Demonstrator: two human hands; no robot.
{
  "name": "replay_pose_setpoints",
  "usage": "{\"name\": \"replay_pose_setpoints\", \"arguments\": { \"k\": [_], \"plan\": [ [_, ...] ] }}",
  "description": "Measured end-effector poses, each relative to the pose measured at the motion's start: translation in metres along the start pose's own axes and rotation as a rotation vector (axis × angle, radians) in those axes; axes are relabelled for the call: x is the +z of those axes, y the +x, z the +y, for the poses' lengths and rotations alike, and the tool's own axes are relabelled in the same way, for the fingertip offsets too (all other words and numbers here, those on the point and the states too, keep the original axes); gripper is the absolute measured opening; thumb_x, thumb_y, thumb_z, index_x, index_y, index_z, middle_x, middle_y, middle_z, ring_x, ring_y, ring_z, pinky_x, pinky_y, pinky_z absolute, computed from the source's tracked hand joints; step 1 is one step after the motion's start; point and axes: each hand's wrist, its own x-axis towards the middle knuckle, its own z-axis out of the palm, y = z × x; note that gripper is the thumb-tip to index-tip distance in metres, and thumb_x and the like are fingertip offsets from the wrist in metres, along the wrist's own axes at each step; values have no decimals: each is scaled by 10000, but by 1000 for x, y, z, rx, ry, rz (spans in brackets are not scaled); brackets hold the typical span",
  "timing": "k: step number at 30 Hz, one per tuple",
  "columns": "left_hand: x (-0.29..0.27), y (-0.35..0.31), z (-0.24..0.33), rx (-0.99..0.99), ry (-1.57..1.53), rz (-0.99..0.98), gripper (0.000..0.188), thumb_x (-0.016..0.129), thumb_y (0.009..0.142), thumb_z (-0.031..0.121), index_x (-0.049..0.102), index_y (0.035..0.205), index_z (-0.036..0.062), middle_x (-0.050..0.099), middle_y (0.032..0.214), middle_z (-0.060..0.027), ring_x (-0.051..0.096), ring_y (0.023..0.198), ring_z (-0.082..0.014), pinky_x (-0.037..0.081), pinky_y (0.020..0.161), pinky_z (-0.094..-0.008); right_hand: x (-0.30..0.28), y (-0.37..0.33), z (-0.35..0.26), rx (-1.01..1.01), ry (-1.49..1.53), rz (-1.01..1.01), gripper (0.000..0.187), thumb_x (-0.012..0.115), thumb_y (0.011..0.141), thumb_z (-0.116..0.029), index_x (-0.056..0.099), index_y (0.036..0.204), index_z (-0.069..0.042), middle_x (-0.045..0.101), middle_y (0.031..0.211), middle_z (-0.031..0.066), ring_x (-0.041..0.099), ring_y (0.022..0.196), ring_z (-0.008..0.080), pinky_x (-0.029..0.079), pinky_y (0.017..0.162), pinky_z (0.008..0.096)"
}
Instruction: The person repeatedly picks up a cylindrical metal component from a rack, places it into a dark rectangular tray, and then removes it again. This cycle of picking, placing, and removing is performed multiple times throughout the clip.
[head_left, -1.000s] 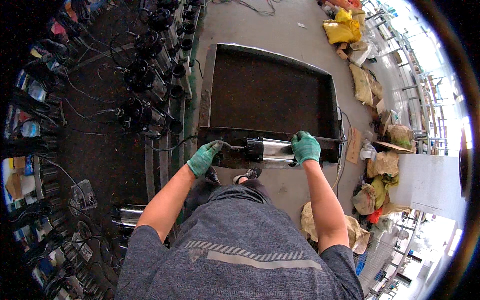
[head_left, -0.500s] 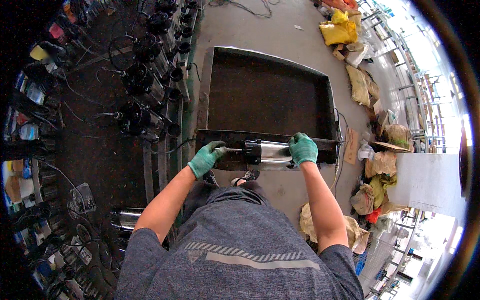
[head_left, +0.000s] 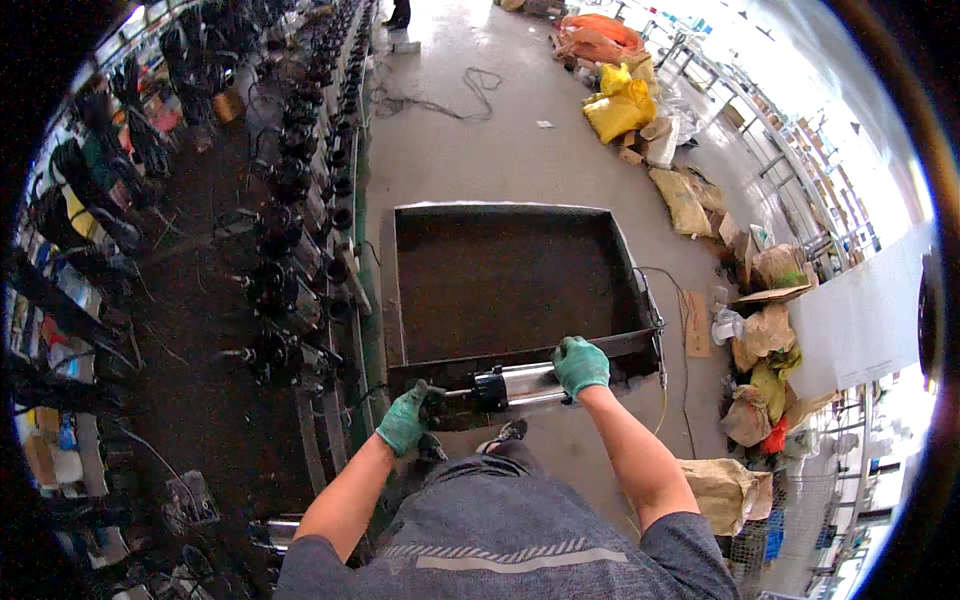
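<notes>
A silver cylindrical motor point(head_left: 530, 384) with a black end cap and a thin metal shaft point(head_left: 459, 392) lies sideways on the near ledge of a dark metal tray point(head_left: 505, 356). My left hand point(head_left: 405, 418), in a green glove with dark fingertips, is closed around the outer end of the shaft, and its fingers partly hide what they grip. My right hand point(head_left: 581, 367), in a green glove too, wraps over the right end of the cylinder from above. That end of the motor is covered by the glove.
To my left stand rows of similar black-and-silver motors point(head_left: 290, 290) with cables. Yellow bags point(head_left: 620, 110), sacks point(head_left: 765, 330) and cardboard line the right side. A cable point(head_left: 682, 330) runs down the tray's right side. A person's legs point(head_left: 398, 14) show far ahead.
The view has tipped upward, so the tray and motor sit lower and more of the far floor shows. Both hands keep their hold on the motor and its shaft.
</notes>
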Motion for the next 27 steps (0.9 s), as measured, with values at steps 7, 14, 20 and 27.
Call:
{"name": "replay_pose_setpoints", "arguments": {
  "k": [7, 14, 20, 27],
  "plan": [
    [-8, 10, 0, 396, 801, 78, 352, 708, 959, 208, 633, 1286, 102, 708, 1094, -118, 675, 985, -260, 548, 853, -395, 2, 2, 0, -7, 17, -10, 246, 592, 946, -326, 705, 955, -108, 702, 1047, 139, 689, 937, 378, 556, 820, 497],
    [-11, 13, 3, 386, 1764, 318, 404, 674, 934, 472, 678, 1042, 83, 723, 876, -223, 697, 851, -419, 542, 686, -482, -6, 0, -2, 24, 15, -54, 266, 586, 939, -341, 710, 992, -111, 707, 1064, 147, 692, 985, 362, 558, 848, 479],
    [-27, 20, 23, -186, 895, 39, 601, 667, 941, 548, 640, 1227, 21, 735, 935, -168, 685, 769, -248, 540, 661, -395, -9, -2, -2, 40, 43, -53, 281, 584, 935, -347, 720, 1014, -115, 708, 1078, 141, 694, 991, 360, 561, 859, 469],
    [-28, 23, -10, 780, 1469, 300, 399, 816, 823, 223, 609, 1121, 57, 710, 973, -172, 692, 849, -365, 561, 744, -441, -7, -1, -3, 31, 52, -53, 271, 583, 934, -341, 715, 1002, -114, 709, 1063, 149, 695, 983, 365, 559, 855, 484]
  ]
}}
